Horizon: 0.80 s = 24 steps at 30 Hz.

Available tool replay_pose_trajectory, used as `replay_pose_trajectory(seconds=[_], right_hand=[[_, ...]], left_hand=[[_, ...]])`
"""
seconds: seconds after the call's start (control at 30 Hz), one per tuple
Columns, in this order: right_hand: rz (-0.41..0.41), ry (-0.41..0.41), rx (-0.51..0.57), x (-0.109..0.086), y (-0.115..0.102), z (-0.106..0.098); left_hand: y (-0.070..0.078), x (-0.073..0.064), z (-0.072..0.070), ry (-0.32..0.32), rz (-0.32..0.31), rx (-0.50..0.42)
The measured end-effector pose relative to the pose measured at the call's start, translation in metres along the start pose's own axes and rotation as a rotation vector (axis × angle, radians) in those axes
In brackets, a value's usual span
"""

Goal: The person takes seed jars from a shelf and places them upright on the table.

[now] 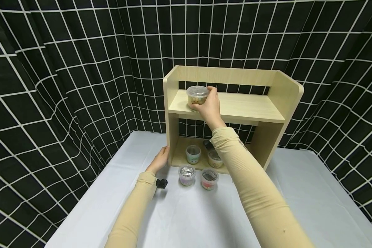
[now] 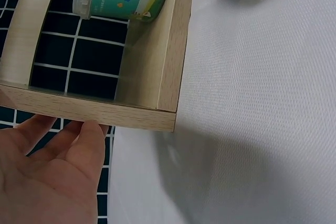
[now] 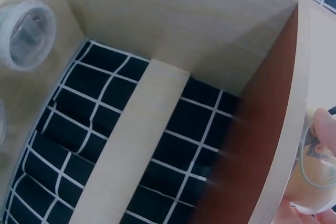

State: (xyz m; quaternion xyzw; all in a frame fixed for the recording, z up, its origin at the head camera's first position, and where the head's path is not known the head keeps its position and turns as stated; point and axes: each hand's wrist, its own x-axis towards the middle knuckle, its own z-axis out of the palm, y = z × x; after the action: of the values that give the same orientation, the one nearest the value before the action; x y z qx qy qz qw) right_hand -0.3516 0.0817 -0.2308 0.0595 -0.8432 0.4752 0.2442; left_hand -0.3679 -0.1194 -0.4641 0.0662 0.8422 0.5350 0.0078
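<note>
My right hand grips a small round tub with a clear lid and a yellowish label, thumb on the near side. It is at the left end of the upper board of a pale wooden shelf unit. In the right wrist view, fingers hold the tub beyond the board's edge. My left hand touches the outside of the unit's left side panel low down. In the left wrist view, that hand has its fingertips against the panel, the fingers not wrapped round it.
On the bottom board stand a teal-labelled tub and a yellowish tub, partly behind the right sleeve. In front of the unit, a purple tub and a red tub stand on the white tablecloth. Black grid-patterned cloth hangs around.
</note>
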Motion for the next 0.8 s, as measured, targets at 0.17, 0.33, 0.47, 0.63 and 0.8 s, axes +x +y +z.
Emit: replay_pose_trajectory(seconds=[0.17, 0.33, 0.47, 0.63, 0.8], right_hand=[[-0.003, 0.004, 0.019, 0.0, -0.001, 0.0], [-0.006, 0.029, 0.035, 0.0, 0.0, 0.0], [-0.034, 0.042, 0.03, 0.001, 0.001, -0.002], [-0.11, 0.078, 0.055, 0.002, -0.003, -0.007], [-0.167, 0.07, 0.137, 0.0, -0.011, -0.014]], left_hand=[[0.002, -0.002, -0.001, 0.013, 0.011, 0.021], [0.003, -0.003, -0.001, 0.003, 0.002, 0.011], [0.003, -0.003, -0.001, -0.004, -0.001, 0.019], [0.003, -0.002, -0.001, -0.009, -0.001, 0.032], [0.006, -0.003, -0.001, -0.011, -0.015, 0.021]])
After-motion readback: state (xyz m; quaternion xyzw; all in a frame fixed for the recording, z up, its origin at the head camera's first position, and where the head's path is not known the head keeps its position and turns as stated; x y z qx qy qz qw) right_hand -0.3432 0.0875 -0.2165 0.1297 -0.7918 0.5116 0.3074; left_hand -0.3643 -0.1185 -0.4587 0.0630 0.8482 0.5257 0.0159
